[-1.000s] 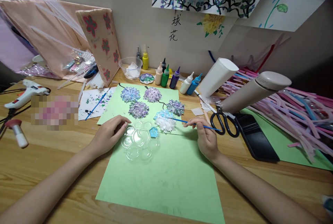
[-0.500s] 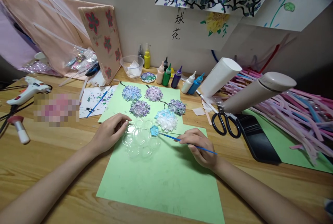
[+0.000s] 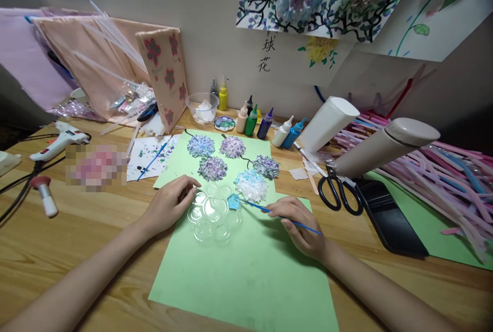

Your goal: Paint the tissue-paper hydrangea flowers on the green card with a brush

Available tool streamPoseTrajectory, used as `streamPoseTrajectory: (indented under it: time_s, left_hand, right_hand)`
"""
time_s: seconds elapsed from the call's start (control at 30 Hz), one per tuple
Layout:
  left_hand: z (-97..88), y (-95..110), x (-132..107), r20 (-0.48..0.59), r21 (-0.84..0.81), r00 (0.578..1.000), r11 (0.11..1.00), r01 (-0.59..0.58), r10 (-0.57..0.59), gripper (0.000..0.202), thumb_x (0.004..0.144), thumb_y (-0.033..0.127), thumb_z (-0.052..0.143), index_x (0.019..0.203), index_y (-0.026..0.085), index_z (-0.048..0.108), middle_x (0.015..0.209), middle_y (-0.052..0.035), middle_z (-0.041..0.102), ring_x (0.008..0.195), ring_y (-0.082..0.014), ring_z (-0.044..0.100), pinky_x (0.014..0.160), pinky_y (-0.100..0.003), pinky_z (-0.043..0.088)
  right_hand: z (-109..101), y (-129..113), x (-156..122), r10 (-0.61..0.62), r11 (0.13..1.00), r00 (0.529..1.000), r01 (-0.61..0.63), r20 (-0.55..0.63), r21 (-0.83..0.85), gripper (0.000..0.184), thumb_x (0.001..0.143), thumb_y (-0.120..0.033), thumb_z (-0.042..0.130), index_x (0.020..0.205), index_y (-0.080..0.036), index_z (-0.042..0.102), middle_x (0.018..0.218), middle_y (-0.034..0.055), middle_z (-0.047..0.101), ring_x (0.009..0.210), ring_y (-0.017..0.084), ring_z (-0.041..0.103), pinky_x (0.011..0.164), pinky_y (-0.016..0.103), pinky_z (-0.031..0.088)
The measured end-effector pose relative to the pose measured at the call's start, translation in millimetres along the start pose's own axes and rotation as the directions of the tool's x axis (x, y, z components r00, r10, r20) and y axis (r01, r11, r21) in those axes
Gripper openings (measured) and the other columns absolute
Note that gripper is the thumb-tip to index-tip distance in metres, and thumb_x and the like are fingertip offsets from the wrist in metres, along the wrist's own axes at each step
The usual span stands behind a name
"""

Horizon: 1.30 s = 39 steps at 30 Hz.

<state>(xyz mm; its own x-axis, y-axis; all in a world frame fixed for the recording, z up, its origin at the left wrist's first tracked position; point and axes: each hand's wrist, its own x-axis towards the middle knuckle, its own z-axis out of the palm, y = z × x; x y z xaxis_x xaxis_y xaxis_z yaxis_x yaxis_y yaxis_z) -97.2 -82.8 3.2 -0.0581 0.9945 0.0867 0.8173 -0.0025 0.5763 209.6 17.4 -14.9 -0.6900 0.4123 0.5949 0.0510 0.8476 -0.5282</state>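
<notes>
My right hand pinches a thin blue paintbrush, its tip dipped in the blue paint well of a clear flower-shaped palette. My left hand rests on the palette's left rim, fingers curled against it. The palette lies on a large green sheet. Just behind it, a smaller green sheet carries several tufted paper flowers; the nearest, a white and light-blue flower, sits right behind the paint well.
Paint bottles line the back. Black scissors, a dark tray and two white tubes lie to the right, before a pile of pink straws. A glue gun and a second brush lie left.
My right hand drew the brush back from the white and blue flower and lowered its tip into the blue well. The left hand stayed on the palette. The view shifted slightly.
</notes>
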Motion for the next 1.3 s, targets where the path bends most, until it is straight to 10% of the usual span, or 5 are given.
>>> streamPoseTrajectory:
  time_s: [0.43, 0.6, 0.73, 1.3]
  left_hand:
    - [0.6, -2.9, -1.3, 0.045, 0.022, 0.999, 1.0, -0.006, 0.005, 0.021, 0.095, 0.036, 0.037, 0.097, 0.023, 0.054, 0.085, -0.0024, 0.063, 0.074, -0.0183, 0.059, 0.067, -0.03, 0.046]
    - [0.8, -5.5, -0.8, 0.072, 0.022, 0.997, 1.0, 0.022, -0.023, 0.023, 0.095, 0.04, 0.037, 0.1, 0.023, 0.053, 0.089, -0.0031, 0.064, 0.079, -0.0194, 0.06, 0.069, -0.03, 0.046]
    - [1.3, -8.6, -0.6, 0.084, 0.042, 0.996, 0.999, 0.035, -0.039, 0.024, 0.094, 0.042, 0.039, 0.101, 0.024, 0.054, 0.092, -0.0027, 0.065, 0.081, -0.0197, 0.061, 0.07, -0.029, 0.046]
    - [1.3, -11.8, -0.3, 0.079, 0.092, 0.997, 0.996, 0.015, -0.022, 0.029, 0.092, 0.047, 0.04, 0.101, 0.025, 0.056, 0.092, -0.0001, 0.066, 0.08, -0.018, 0.062, 0.069, -0.026, 0.047]
  right_hand:
    - [-2.7, 5.9, -6.0, 0.09, 0.995, 0.983, -0.082, -0.157, 0.057, 0.025, 0.095, -0.027, 0.037, 0.097, -0.024, 0.062, 0.087, 0.0054, 0.069, 0.082, 0.019, 0.062, 0.071, 0.032, 0.049]
    - [-4.1, 25.8, -2.1, 0.416, 0.904, 0.756, -0.285, -0.505, 0.319, 0.02, 0.093, -0.031, 0.046, 0.076, -0.022, 0.053, 0.072, -0.0002, 0.057, 0.067, 0.014, 0.056, 0.064, 0.027, 0.046]
    - [-6.5, 39.5, 8.2, 0.664, 0.711, 0.639, -0.379, -0.388, 0.593, 0.027, 0.094, -0.038, 0.044, 0.072, -0.021, 0.047, 0.067, -0.0024, 0.052, 0.057, 0.011, 0.053, 0.053, 0.023, 0.043]
    - [-5.8, 34.0, 9.8, 0.746, 0.6, 0.626, -0.486, -0.226, 0.635, 0.034, 0.092, -0.048, 0.045, 0.075, -0.021, 0.054, 0.074, 0.0, 0.057, 0.068, 0.013, 0.058, 0.06, 0.024, 0.045]
